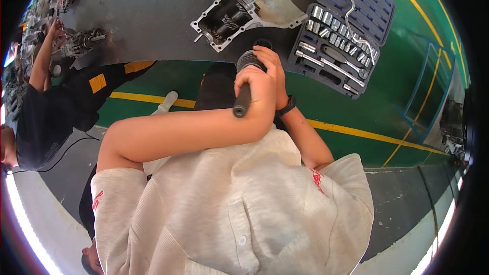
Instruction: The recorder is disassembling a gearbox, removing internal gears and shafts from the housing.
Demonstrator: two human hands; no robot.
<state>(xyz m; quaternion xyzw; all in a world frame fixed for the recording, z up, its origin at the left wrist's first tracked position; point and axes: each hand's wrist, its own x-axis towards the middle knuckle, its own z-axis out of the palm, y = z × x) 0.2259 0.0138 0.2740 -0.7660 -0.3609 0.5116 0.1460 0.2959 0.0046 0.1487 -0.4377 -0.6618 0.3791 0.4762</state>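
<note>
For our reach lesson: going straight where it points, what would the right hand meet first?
Past the held shaft, the right hand would probably first meet the open metal housing; depth is unclear.

Nearly black, that shaft (242, 99) mid-frame, with dull steel grey on the gear (248, 60) just above! Top centre, a pale silver casing (280, 5) against the charcoal counter (147, 15). Upper right, a slate-blue toolbox (379, 10) and bright chrome sockets (326, 19)! Green floor (387, 79), yellow lines (351, 131) striping it. Lower centre, a cream shirt (265, 183) with red stitching (318, 181); left, black clothes (43, 127) with orange patches (98, 83).
</note>
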